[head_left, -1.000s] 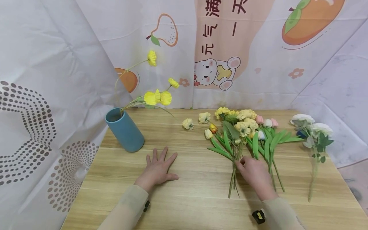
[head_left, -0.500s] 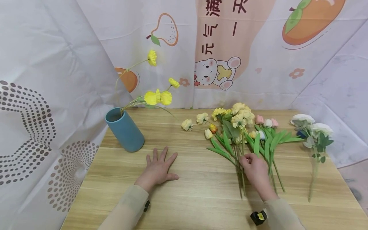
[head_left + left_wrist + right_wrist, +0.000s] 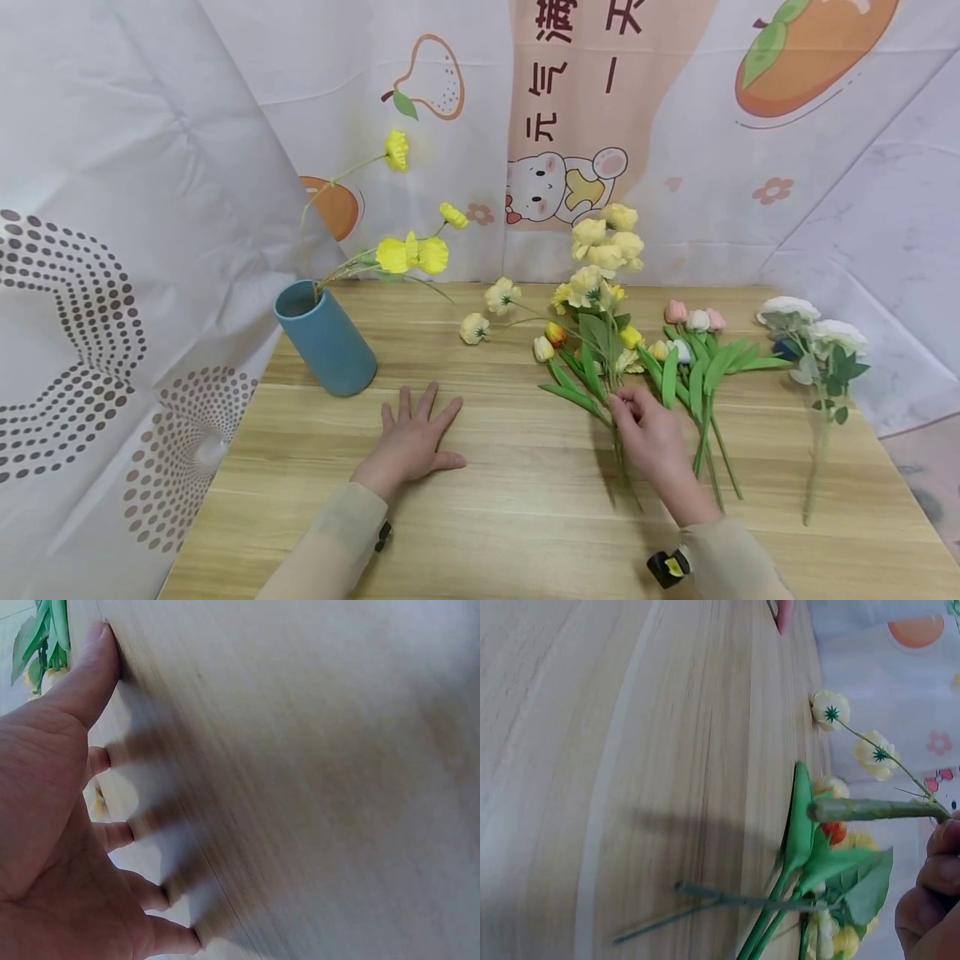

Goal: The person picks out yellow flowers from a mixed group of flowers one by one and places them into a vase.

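Observation:
My right hand (image 3: 654,435) pinches the stem (image 3: 877,810) of a pale yellow artificial flower spray (image 3: 606,250). Its heads rise above the other flowers, and the cut end of the stem hangs off the tabletop in the right wrist view. Beneath it lie tulips (image 3: 577,398) with green leaves and some brighter yellow flowers (image 3: 561,298). With fingers spread, my left hand (image 3: 408,446) rests on the wooden table (image 3: 525,517); its fingertips (image 3: 180,939) touch the wood. Beyond that hand stands a blue vase (image 3: 330,346) holding yellow flowers (image 3: 411,254).
Pink and white tulips (image 3: 697,321) lie right of the held spray. Farther right are white roses (image 3: 836,337) with a long stem. A printed cloth (image 3: 465,167) hangs behind the table's back edge.
My right hand has lifted the pale yellow spray; its heads have gone up and leftward, away from the pile. The left hand stays still.

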{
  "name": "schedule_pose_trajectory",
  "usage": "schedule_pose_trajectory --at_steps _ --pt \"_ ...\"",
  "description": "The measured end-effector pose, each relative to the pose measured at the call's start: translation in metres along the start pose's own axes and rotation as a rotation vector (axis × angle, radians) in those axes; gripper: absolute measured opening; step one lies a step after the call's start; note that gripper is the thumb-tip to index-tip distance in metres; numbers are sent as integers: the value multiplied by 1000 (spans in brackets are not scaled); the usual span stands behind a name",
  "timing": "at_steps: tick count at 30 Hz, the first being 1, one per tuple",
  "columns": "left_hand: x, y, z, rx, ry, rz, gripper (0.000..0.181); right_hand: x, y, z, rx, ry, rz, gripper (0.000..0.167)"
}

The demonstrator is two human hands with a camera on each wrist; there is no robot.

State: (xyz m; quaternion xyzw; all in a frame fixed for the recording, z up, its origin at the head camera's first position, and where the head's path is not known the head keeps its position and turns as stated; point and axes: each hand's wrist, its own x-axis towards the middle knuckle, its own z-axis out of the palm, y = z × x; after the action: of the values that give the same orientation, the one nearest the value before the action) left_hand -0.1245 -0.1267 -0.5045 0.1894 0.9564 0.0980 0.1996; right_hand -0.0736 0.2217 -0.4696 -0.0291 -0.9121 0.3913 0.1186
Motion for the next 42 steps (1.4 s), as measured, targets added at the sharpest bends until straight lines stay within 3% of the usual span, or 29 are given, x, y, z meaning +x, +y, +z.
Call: schedule_pose_trajectory --at_steps 6,15,21,26,30,34,42 --pt "0 0 -1 -10 5 1 93 1 -14 15 103 -162 138 25" --pt "0 1 -2 -18 8 8 93 2 -23 48 232 -269 264 21" --pt "-1 2 -4 -27 1 3 92 0 -24 58 223 -360 294 22" --pt "-1 4 -5 -27 -3 1 92 -1 -22 53 153 -455 237 31" --pt "1 8 -5 -31 27 7 86 2 -18 35 99 -472 178 34" --pt "4 17 -5 -51 75 24 80 7 -9 12 -39 -413 77 35" --pt "16 51 -3 -53 184 83 70 5 30 -27 -322 -182 -186 34"
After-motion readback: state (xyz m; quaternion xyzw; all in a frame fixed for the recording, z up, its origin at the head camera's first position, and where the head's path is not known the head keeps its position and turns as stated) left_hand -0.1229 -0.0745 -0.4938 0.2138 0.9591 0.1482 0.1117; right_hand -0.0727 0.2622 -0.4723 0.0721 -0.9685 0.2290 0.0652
